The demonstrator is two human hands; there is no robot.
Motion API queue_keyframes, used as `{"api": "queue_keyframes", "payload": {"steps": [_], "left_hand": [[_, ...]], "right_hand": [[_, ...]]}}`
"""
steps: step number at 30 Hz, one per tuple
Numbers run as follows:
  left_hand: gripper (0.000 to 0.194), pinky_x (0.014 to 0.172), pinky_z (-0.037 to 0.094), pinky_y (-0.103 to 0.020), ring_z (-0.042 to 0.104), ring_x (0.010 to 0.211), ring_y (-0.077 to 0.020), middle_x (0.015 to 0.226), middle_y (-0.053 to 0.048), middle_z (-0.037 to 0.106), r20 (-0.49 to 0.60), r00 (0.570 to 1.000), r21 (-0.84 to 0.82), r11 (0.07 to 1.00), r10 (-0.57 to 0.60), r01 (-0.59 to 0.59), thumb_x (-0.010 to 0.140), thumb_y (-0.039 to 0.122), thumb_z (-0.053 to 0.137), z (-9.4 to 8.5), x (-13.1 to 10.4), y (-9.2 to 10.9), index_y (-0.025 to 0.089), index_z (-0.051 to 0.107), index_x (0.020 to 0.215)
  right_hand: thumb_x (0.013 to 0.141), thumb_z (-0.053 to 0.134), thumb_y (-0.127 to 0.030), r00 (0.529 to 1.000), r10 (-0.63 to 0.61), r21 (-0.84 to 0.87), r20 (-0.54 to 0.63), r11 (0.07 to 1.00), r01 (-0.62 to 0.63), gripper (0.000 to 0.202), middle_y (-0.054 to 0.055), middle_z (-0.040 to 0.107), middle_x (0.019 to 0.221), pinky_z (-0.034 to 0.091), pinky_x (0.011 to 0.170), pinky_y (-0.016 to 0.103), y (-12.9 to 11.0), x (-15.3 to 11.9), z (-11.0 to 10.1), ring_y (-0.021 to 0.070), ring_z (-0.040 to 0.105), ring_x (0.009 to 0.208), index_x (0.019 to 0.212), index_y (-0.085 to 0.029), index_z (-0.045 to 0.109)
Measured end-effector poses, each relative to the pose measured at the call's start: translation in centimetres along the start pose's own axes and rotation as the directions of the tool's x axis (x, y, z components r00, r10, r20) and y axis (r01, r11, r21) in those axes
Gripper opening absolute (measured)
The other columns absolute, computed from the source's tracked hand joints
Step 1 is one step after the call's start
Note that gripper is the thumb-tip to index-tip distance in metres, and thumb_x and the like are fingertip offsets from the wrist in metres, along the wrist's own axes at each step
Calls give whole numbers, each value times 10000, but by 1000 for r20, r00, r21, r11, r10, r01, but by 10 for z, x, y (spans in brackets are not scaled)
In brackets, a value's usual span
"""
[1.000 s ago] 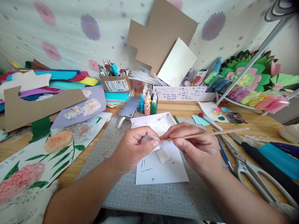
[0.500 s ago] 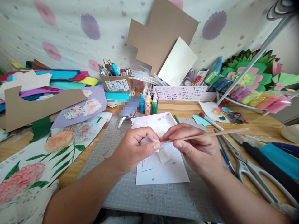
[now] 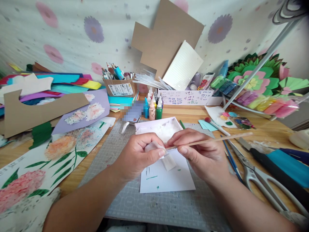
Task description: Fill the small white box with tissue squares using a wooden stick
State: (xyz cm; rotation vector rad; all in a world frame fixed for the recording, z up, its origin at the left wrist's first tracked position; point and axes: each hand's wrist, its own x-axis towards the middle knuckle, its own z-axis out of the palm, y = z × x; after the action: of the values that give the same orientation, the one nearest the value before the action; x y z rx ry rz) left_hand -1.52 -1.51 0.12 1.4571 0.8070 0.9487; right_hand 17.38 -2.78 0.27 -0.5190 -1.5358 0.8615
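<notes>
Between thumb and fingers, my left hand pinches a crumpled piece of thin white tissue paper. My right hand grips a thin wooden stick, whose near end meets the tissue at my left fingertips while its far end points right. Under the hands, a small folded white piece shows above a white sheet with green and grey marks. Just behind the hands stands a shallow white box with whitish material in it. My fingers partly hide the join of stick and tissue.
A grey cutting mat lies beneath the sheet. Scissors, blue brushes and a black-handled knife are at right. Glue or paint bottles stand behind the box. Painted flower artwork covers the left side.
Almost nothing differs. The stick's far end has shifted slightly left; both hands keep their hold on the tissue and the stick.
</notes>
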Motion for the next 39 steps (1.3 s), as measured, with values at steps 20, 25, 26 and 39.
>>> {"api": "queue_keyframes", "payload": {"steps": [20, 25, 26, 39], "left_hand": [[213, 510, 317, -223, 423, 560, -101, 613, 15, 555, -46, 998, 127, 990, -53, 58, 711, 351, 743, -1, 2, 5, 154, 661, 713], [221, 541, 353, -229, 473, 605, -120, 643, 9, 581, -87, 995, 181, 981, -54, 70, 701, 359, 758, -2, 3, 5, 165, 659, 738], [223, 543, 357, -229, 477, 608, -122, 646, 9, 584, -90, 994, 188, 980, -54, 70, 697, 360, 759, -2, 3, 5, 167, 656, 736], [181, 571, 360, -253, 470, 611, -139, 656, 29, 554, -387, 889, 469, 882, 244, -39, 791, 354, 682, -8, 1, 6, 205, 595, 737]], "right_hand": [[796, 698, -87, 1000, -16, -121, 20, 992, 19, 155, 60, 774, 802, 604, 741, 355, -8, 5, -2, 192, 728, 799, 843, -217, 770], [797, 691, -75, 1000, -16, -118, 20, 993, 19, 167, 61, 770, 797, 607, 758, 354, -9, 6, -2, 192, 728, 811, 842, -214, 772], [799, 691, -79, 1000, -14, -122, 23, 992, 17, 166, 60, 770, 797, 608, 758, 358, -9, 6, -2, 194, 728, 814, 843, -217, 773], [800, 696, -89, 986, -82, -171, -146, 984, 56, 182, 33, 771, 774, 592, 778, 390, 0, 6, -4, 202, 720, 820, 820, -249, 779]]}}
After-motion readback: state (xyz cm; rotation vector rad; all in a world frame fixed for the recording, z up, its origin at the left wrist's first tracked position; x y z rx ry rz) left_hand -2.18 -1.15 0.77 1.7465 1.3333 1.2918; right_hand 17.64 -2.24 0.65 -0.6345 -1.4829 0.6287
